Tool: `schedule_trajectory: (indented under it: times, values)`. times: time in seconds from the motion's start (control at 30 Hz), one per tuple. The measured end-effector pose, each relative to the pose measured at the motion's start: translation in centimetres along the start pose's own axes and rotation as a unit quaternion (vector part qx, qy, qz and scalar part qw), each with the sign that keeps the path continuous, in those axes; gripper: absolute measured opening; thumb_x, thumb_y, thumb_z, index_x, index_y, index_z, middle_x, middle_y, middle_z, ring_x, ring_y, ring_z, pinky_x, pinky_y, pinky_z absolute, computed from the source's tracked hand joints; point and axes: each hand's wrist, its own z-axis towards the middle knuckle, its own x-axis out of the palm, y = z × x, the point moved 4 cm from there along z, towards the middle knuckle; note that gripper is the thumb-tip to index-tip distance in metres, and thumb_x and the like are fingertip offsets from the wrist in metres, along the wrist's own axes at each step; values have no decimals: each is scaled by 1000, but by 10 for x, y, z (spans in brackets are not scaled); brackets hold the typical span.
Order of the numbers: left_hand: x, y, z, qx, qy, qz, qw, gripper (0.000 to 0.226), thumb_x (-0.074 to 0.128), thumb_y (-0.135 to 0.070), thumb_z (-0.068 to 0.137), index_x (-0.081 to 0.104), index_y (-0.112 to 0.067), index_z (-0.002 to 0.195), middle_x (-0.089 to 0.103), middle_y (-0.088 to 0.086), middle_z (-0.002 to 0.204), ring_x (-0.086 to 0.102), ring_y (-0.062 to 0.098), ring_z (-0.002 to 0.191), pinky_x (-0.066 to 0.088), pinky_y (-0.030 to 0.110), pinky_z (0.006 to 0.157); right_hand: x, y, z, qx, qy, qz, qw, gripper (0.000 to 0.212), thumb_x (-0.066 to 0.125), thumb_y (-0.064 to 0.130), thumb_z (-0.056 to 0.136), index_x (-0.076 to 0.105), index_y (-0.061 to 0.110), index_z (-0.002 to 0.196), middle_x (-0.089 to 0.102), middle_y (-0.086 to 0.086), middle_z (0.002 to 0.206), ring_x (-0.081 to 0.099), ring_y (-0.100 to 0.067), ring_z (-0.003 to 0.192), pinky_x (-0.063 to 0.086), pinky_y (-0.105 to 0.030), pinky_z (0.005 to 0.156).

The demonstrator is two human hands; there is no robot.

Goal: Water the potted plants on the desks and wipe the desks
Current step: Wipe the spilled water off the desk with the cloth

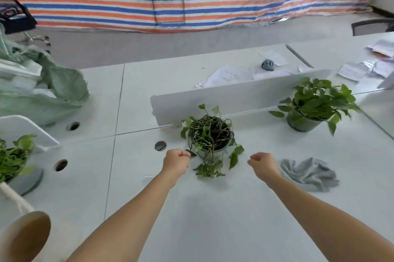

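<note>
A small grey pot with sparse trailing vines [210, 140] stands in the middle of the white desk [213, 208]. My left hand [175, 160] is curled into a fist just left of the pot, close to a hanging leaf, with nothing visibly in it. My right hand [263, 164] is also curled and holds nothing, a little right of the pot. A crumpled grey cloth [309, 174] lies on the desk just right of my right hand. A leafier potted plant [315, 104] stands at the right, and a third plant [12, 157] shows at the left edge.
A low white divider panel [234, 95] runs behind the middle pot. Round cable holes [160, 145] [61, 165] open in the desk to the left. Papers [226, 75] lie beyond the divider. A green bag [53, 91] sits at the far left.
</note>
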Motion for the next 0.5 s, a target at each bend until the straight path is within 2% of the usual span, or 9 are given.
schedule_trajectory:
  times: [0.07, 0.13, 0.23, 0.3, 0.4, 0.5]
  values:
    - [22, -5, 8, -13, -1, -6, 1000, 13, 54, -10, 89, 58, -15, 78, 60, 5, 84, 54, 23, 76, 47, 32, 69, -29, -28, 21, 13, -35, -102, 994, 32, 58, 27, 94, 62, 17, 125, 65, -9, 121, 58, -28, 108, 46, -31, 83]
    - [44, -8, 15, -29, -5, -8, 1000, 10, 55, -12, 87, 52, -17, 79, 52, 5, 82, 49, 21, 76, 42, 32, 70, -56, -65, 45, 47, -62, -141, 987, 41, 53, 30, 96, 55, 15, 134, 53, -15, 135, 45, -35, 128, 45, -40, 97]
    - [64, -11, 27, -54, -42, -26, 997, 8, 50, -8, 87, 51, -11, 80, 50, 8, 77, 45, 21, 72, 39, 31, 67, -80, -113, 67, 128, -63, -152, 978, 52, 43, 44, 100, 50, 9, 139, 40, -21, 148, 36, -41, 135, 36, -48, 107]
    - [71, -11, 36, -68, -78, -50, 993, 8, 48, -6, 87, 54, -10, 84, 55, 9, 78, 48, 22, 72, 40, 32, 66, -77, -128, 73, 152, -38, -183, 971, 52, 41, 44, 100, 50, 11, 140, 40, -20, 149, 38, -41, 135, 34, -48, 110]
    - [73, -7, 46, -86, -138, -83, 983, 14, 53, -4, 86, 54, -12, 98, 66, 8, 90, 65, 25, 77, 53, 36, 69, -58, -108, 80, 70, -16, -243, 967, 44, 44, 37, 98, 52, 17, 136, 43, -15, 148, 37, -37, 135, 30, -47, 111]
    - [76, -3, 53, -113, -171, -110, 972, 23, 60, -2, 84, 55, -11, 105, 69, 15, 94, 68, 26, 76, 56, 35, 68, -32, -68, 89, -17, 25, -198, 980, 43, 50, 34, 97, 53, 20, 137, 44, -9, 148, 41, -32, 134, 35, -43, 109]
